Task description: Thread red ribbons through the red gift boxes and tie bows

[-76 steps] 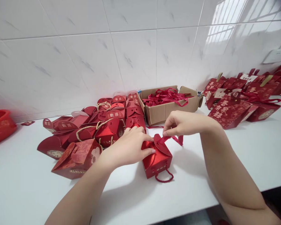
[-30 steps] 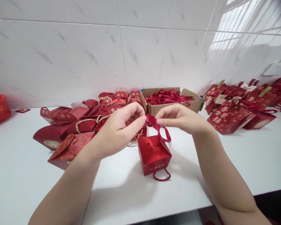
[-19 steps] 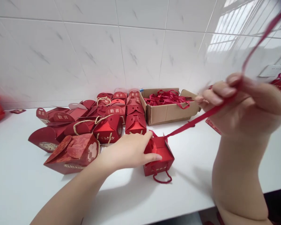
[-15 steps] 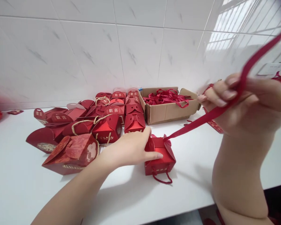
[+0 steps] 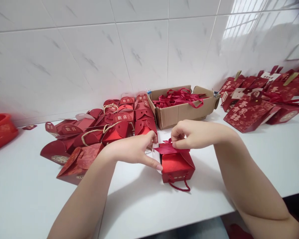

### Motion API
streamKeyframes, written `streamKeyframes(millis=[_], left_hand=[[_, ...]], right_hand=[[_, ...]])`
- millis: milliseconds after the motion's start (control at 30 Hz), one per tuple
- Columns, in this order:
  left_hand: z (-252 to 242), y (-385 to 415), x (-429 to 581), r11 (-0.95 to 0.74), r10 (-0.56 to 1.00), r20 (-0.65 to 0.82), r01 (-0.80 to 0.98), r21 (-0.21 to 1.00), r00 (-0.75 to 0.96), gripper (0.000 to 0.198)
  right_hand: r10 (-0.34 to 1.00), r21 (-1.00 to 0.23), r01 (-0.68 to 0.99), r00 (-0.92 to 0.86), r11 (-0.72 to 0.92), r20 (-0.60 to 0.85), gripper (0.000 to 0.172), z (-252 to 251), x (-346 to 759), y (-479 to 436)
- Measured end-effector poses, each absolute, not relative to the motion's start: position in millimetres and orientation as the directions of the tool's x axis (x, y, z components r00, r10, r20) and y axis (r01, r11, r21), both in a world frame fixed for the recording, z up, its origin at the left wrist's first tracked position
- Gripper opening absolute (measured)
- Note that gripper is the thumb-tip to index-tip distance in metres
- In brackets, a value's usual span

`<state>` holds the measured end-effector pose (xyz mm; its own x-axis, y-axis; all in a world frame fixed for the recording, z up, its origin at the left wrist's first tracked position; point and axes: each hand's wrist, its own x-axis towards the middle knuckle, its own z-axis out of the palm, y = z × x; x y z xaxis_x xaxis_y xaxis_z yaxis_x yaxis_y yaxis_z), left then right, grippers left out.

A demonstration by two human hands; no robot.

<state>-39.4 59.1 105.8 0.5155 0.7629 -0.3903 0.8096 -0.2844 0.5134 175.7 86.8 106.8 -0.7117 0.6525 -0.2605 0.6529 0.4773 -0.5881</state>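
A small red gift box (image 5: 177, 165) with a cord handle stands on the white counter (image 5: 139, 205) in front of me. A red ribbon (image 5: 168, 148) lies across its top flaps. My left hand (image 5: 134, 150) rests against the box's left side, forefinger stretched along it, thumb and other fingers pinching at the ribbon's left end. My right hand (image 5: 193, 134) is closed in a pinch on the ribbon at the top of the box.
A heap of red gift boxes (image 5: 102, 127) lies to the left. Behind stands a cardboard box (image 5: 181, 111) full of red ribbons. Finished red bags (image 5: 259, 98) line the right along the tiled wall. A red tub (image 5: 0, 129) sits at far left.
My right hand, which had drawn the ribbon high up to the right, has come back down to the box top. The box has shifted slightly right. Both hands now meet over the flaps.
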Motion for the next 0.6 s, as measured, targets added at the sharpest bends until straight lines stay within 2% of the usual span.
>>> streamKeyframes(millis=[300,600], left_hand=[[107,59,-38,-0.271,0.758,-0.408,0.814,0.514,0.509,0.065],[103,59,-39,-0.297,0.756,-0.368,0.784,0.545,0.542,0.060]], right_hand=[[0.653,-0.547,0.702,-0.682,0.457,-0.330,0.009,109,176,86],[0.643,-0.588,0.678,-0.696,0.442,-0.319,0.009,103,168,86]])
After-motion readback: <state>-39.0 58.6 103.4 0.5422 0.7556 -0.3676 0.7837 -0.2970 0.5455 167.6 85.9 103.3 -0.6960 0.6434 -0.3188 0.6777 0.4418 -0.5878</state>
